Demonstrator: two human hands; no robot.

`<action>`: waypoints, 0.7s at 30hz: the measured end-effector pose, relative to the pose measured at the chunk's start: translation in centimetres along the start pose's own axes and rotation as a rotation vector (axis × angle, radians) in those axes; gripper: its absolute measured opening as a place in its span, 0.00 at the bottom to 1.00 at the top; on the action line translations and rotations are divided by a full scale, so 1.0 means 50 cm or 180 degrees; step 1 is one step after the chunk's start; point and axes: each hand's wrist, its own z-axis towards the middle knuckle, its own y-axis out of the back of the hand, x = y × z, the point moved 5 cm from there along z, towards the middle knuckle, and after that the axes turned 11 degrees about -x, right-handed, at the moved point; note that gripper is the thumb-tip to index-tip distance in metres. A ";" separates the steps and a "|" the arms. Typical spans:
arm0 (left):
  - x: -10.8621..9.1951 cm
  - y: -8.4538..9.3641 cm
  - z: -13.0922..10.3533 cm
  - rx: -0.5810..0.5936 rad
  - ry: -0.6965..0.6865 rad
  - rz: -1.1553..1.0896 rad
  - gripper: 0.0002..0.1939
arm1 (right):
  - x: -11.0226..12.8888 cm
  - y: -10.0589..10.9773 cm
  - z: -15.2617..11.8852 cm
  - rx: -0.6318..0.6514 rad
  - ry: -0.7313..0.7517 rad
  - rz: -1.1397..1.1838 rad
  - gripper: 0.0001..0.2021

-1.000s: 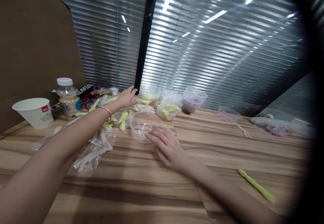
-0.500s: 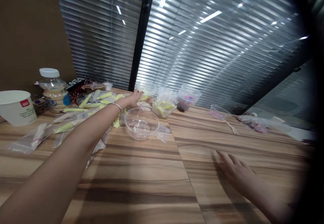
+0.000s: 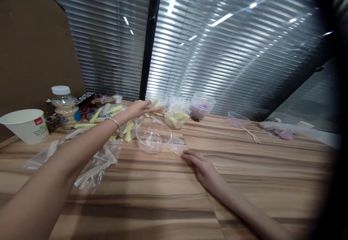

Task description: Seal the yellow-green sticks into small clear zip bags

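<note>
My left hand (image 3: 141, 107) reaches to the back, its fingertips closed at the near side of a clear tub (image 3: 158, 99); what they hold, if anything, is too small to tell. Near the middle, my right hand (image 3: 198, 161) has its fingers together at the corner of a small clear bag (image 3: 176, 145). That bag lies beside an open clear round bowl (image 3: 153, 138). Behind the bowl stands a tub with yellow pieces (image 3: 176, 117). Bags of yellow pieces (image 3: 127, 129) lie under and around my left forearm.
A paper cup (image 3: 27, 127) and a white-capped bottle (image 3: 65, 108) stand at the left. Stacked tubs (image 3: 201, 106) are at the back. Farther right lie a shallow clear container (image 3: 237, 120), pale sticks (image 3: 252, 135) and a plastic bag (image 3: 288, 129).
My right hand has moved left across the table to the small clear bag. My left hand has drawn slightly left, and its fingers have closed. The view has shifted a little.
</note>
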 end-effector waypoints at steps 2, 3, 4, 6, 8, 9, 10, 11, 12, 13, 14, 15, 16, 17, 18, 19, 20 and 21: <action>0.009 0.031 0.001 -0.0276 0.0193 -0.0035 0.18 | 0.034 -0.008 0.018 0.0013 0.0169 0.0242 0.28; 0.010 0.047 0.000 -0.0456 0.0281 -0.0141 0.18 | 0.050 -0.009 0.027 -0.0018 0.0262 0.0347 0.28; 0.010 0.063 -0.002 -0.0634 0.0392 -0.0317 0.19 | 0.064 -0.008 0.036 -0.0083 0.0348 0.0440 0.26; 0.005 0.087 -0.013 -0.0904 0.0655 -0.0861 0.21 | 0.087 0.001 0.056 -0.0301 0.0486 0.0583 0.21; -0.011 0.100 -0.032 -0.0968 0.0882 -0.1534 0.24 | 0.100 0.021 0.083 -0.0589 0.0517 0.0708 0.19; -0.024 0.105 -0.045 -0.0947 0.0917 -0.1851 0.25 | 0.102 0.032 0.100 -0.0735 0.0493 0.0788 0.18; -0.039 0.110 -0.061 -0.0918 0.0935 -0.2068 0.26 | 0.099 0.045 0.120 -0.0901 0.0414 0.0887 0.17; -0.056 0.112 -0.078 -0.0806 0.0941 -0.2185 0.26 | 0.094 0.058 0.143 -0.1084 0.0329 0.0949 0.16; -0.075 0.110 -0.097 -0.0515 0.0877 -0.2165 0.27 | 0.087 0.071 0.168 -0.1290 0.0238 0.0958 0.15; -0.093 0.107 -0.116 -0.0234 0.0779 -0.1993 0.26 | 0.079 0.079 0.195 -0.1423 0.0165 0.0942 0.14; -0.110 0.105 -0.135 0.0034 0.0619 -0.1702 0.26 | 0.070 0.081 0.224 -0.1453 0.0102 0.0890 0.14; -0.125 0.102 -0.152 0.0273 0.0406 -0.1416 0.26 | 0.061 0.078 0.255 -0.1407 0.0041 0.0823 0.15; -0.138 0.099 -0.166 0.0510 0.0166 -0.1152 0.26 | 0.055 0.067 0.287 -0.1176 0.0032 0.0721 0.15; -0.145 0.096 -0.175 0.0664 -0.0009 -0.0923 0.27 | 0.053 0.051 0.317 -0.0908 0.0099 0.0617 0.17; -0.147 0.094 -0.180 0.0804 -0.0132 -0.0772 0.29 | 0.053 0.032 0.345 -0.0614 0.0215 0.0472 0.19; -0.145 0.092 -0.179 0.0892 -0.0195 -0.0700 0.31 | 0.056 0.012 0.371 -0.0353 0.0361 0.0286 0.20; -0.138 0.093 -0.172 0.0911 -0.0196 -0.0695 0.32 | 0.059 -0.010 0.394 -0.0117 0.0512 0.0103 0.21; -0.126 0.095 -0.160 0.0876 -0.0151 -0.0733 0.32 | 0.063 -0.033 0.415 0.0143 0.0624 -0.0082 0.22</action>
